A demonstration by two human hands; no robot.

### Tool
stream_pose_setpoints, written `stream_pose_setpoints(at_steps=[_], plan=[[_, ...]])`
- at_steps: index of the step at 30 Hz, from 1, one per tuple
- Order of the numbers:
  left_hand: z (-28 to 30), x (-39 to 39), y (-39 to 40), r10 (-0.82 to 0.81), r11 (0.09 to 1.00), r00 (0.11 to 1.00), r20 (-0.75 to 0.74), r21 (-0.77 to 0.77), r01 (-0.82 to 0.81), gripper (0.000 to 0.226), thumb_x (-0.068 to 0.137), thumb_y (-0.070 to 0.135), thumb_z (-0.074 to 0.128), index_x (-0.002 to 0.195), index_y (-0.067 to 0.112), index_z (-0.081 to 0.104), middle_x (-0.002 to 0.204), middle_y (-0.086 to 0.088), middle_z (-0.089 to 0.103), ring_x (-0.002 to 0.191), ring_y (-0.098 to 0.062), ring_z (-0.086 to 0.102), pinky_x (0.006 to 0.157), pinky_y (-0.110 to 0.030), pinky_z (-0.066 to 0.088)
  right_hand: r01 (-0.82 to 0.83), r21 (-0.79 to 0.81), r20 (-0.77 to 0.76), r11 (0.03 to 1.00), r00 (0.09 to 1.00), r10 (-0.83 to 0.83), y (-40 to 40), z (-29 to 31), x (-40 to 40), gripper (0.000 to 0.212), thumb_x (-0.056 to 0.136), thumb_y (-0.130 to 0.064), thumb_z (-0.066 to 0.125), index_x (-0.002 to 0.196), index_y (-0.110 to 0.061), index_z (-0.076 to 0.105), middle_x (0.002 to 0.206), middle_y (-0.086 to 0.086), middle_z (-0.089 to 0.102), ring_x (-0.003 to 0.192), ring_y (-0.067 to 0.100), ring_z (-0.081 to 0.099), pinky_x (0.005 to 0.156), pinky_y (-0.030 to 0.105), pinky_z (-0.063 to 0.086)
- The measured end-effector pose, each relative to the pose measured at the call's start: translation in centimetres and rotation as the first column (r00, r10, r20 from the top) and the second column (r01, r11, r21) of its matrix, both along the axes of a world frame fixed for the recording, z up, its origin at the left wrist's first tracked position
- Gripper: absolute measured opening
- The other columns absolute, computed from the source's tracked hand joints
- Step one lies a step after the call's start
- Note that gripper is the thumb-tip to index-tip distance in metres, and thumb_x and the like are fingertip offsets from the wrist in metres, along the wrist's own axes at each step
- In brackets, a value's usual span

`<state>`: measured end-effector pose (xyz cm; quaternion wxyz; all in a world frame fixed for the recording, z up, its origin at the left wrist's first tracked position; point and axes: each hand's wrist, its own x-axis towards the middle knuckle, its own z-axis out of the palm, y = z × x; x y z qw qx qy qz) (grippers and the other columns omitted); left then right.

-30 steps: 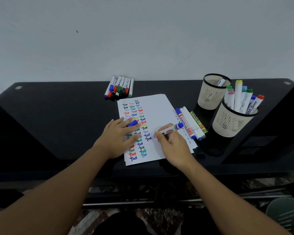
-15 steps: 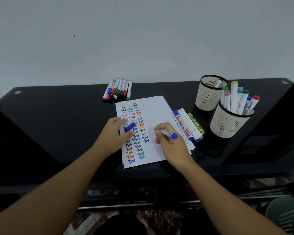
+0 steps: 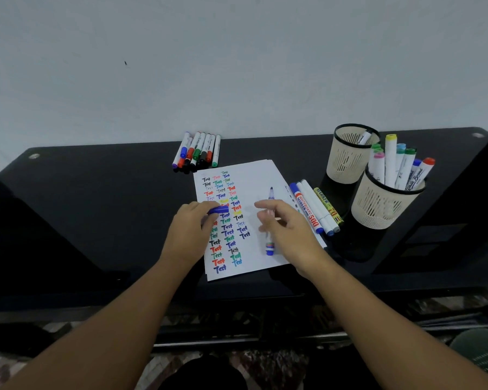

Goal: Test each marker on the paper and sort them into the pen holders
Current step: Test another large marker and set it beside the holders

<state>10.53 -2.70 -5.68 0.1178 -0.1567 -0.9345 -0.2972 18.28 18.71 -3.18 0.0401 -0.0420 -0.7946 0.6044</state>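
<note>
A white sheet of paper (image 3: 252,178) lies on the black table, its left half filled with coloured "Test" words. My left hand (image 3: 190,230) rests on the paper's left side and pinches a blue marker cap (image 3: 218,210). My right hand (image 3: 286,229) holds an uncapped blue marker (image 3: 270,220) over the blank part of the paper, tip pointing away from me. Two beige mesh pen holders stand at the right: the far one (image 3: 348,161) holds one marker, the near one (image 3: 383,206) holds several.
Several markers (image 3: 198,152) lie in a row behind the paper by the wall. Three more markers (image 3: 314,211) lie just right of the paper, beside the holders. The table's front edge (image 3: 237,294) is close to my forearms.
My right hand has turned the marker from lying across the paper to pointing tip away from me, and has lifted slightly. My left hand stays on the paper with the cap.
</note>
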Motion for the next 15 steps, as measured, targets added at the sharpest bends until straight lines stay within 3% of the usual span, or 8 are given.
stream_pose_setpoints(at_steps=[3,5,7,9,11,15], plan=[[0.2,0.1,0.1,0.000,1.000,1.000,-0.009,-0.010,0.000,0.032,0.103,0.030,0.056,0.133,0.023,0.063,0.116,0.003,0.067,0.098,-0.006,0.053,0.075,-0.018,0.038,-0.026,0.062,0.034,0.998,0.999,0.024,0.6,0.6,-1.0,0.035,0.106,-0.028,0.057,0.135,-0.045,0.047,0.120,-0.003,0.069,0.081,0.004,0.068,0.066,0.010,0.050],[0.3,0.2,0.2,-0.002,1.000,1.000,-0.019,-0.020,0.002,0.031,0.103,0.030,0.055,0.133,0.024,0.062,0.114,0.002,0.068,0.094,-0.005,0.053,0.071,-0.012,0.035,-0.069,0.237,0.073,0.969,0.996,0.053,1.1,1.0,-1.6,0.045,0.103,-0.034,0.062,0.140,-0.042,0.037,0.121,-0.002,0.070,0.090,0.008,0.068,0.083,0.021,0.054],[0.3,0.3,0.2,-0.010,1.000,0.999,-0.030,-0.028,0.009,0.031,0.103,0.030,0.055,0.132,0.024,0.062,0.112,0.001,0.068,0.091,-0.005,0.055,0.069,-0.011,0.035,-0.085,0.515,0.076,0.853,0.996,0.053,1.5,1.3,-2.3,0.034,0.102,-0.039,0.062,0.133,-0.035,0.049,0.128,-0.005,0.069,0.103,0.011,0.066,0.093,0.036,0.055],[0.3,0.4,0.2,-0.018,0.999,0.999,-0.031,-0.030,0.017,0.031,0.103,0.031,0.055,0.132,0.025,0.062,0.112,0.000,0.068,0.091,-0.006,0.056,0.069,-0.015,0.039,-0.106,0.680,0.054,0.725,0.994,0.094,1.7,1.6,-2.6,0.027,0.104,-0.038,0.058,0.130,-0.032,0.059,0.125,-0.005,0.070,0.106,0.016,0.064,0.091,0.038,0.055],[0.3,0.4,0.2,-0.022,0.999,0.999,-0.030,-0.033,0.021,0.031,0.103,0.032,0.054,0.133,0.025,0.061,0.115,0.001,0.068,0.092,-0.005,0.055,0.071,-0.016,0.039,-0.101,0.750,0.025,0.654,0.992,0.124,1.8,1.8,-2.9,0.029,0.106,-0.037,0.054,0.134,-0.033,0.061,0.122,-0.002,0.068,0.106,0.018,0.062,0.087,0.037,0.055],[0.2,0.4,0.2,-0.034,0.999,0.998,-0.044,-0.039,0.032,0.031,0.104,0.032,0.054,0.134,0.025,0.061,0.117,0.001,0.068,0.093,-0.004,0.053,0.072,-0.017,0.038,-0.099,0.783,0.006,0.614,0.988,0.151,1.9,1.5,-3.4,0.032,0.107,-0.037,0.053,0.138,-0.035,0.059,0.121,-0.001,0.066,0.106,0.017,0.061,0.083,0.030,0.051]])
